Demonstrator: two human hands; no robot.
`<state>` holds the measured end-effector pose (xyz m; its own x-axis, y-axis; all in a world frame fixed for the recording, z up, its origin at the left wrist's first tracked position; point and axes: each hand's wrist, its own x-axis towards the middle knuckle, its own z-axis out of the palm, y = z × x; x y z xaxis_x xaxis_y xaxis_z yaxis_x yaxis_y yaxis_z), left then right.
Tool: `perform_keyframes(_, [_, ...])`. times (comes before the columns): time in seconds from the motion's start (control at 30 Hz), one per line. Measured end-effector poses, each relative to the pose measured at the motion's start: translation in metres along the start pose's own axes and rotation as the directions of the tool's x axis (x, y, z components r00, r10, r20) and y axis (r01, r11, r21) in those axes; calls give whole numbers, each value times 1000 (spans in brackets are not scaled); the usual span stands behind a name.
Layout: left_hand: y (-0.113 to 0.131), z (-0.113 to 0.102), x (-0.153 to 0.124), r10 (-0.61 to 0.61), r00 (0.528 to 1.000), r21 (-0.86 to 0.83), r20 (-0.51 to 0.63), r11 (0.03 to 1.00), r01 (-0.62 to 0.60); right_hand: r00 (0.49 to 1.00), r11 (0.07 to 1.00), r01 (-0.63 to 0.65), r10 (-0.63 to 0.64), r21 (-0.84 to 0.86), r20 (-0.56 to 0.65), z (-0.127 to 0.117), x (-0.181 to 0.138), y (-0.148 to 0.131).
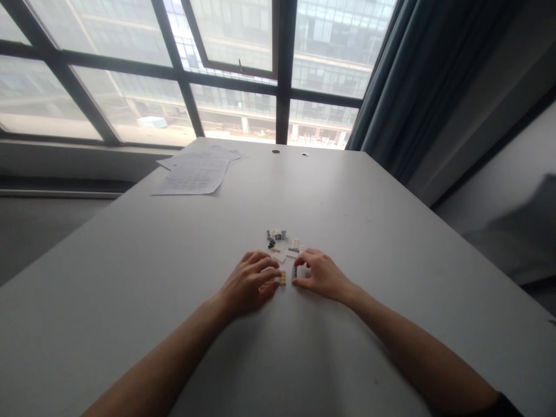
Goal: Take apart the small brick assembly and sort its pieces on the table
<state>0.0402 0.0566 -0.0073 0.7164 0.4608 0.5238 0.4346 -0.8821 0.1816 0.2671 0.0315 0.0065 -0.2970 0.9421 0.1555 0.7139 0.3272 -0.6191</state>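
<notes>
My left hand (249,282) rests on the grey table (130,278) with its fingers curled over a small tan toy brick (282,278). My right hand (318,273) lies close beside it and pinches a small dark brick (294,271) between thumb and fingers. The two bricks are a finger's width apart. Just beyond both hands lies a small heap of several loose bricks (282,243) in white, tan and dark colours.
Printed paper sheets (195,171) lie at the far left of the table. Two small round caps (275,152) sit near the far edge. A large window stands behind the table and a dark curtain (412,87) hangs at the right.
</notes>
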Motion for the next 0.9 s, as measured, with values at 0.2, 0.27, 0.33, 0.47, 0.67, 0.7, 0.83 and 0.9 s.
perform_keyframes(0.2, [2,-1,0,8,999,-22,40,1000,-7,998,992,37,-30,-117,60,13,3,-8])
perform_keyframes(0.27, [2,-1,0,5,999,-25,37,1000,-4,998,994,41,-35,-99,59,15,3,-9])
perform_keyframes(0.33, [3,-2,0,1,999,-27,36,1000,0,998,996,42,-38,-81,51,16,2,-9])
perform_keyframes(0.47, [4,-2,1,3,999,-30,37,1000,-2,998,997,52,-50,-61,39,16,2,-8])
perform_keyframes(0.67, [1,0,0,2,999,-39,40,999,0,998,998,42,-40,-51,40,17,1,-7])
perform_keyframes(0.7, [1,0,-1,0,999,-39,40,999,1,998,998,41,-39,-51,40,17,1,-7])
perform_keyframes(0.83, [2,2,-1,-2,999,-39,40,999,4,998,998,39,-37,-49,42,17,1,-7])
perform_keyframes(0.9, [2,2,-1,-4,1000,-37,30,999,6,998,998,42,-41,-46,41,18,0,-6])
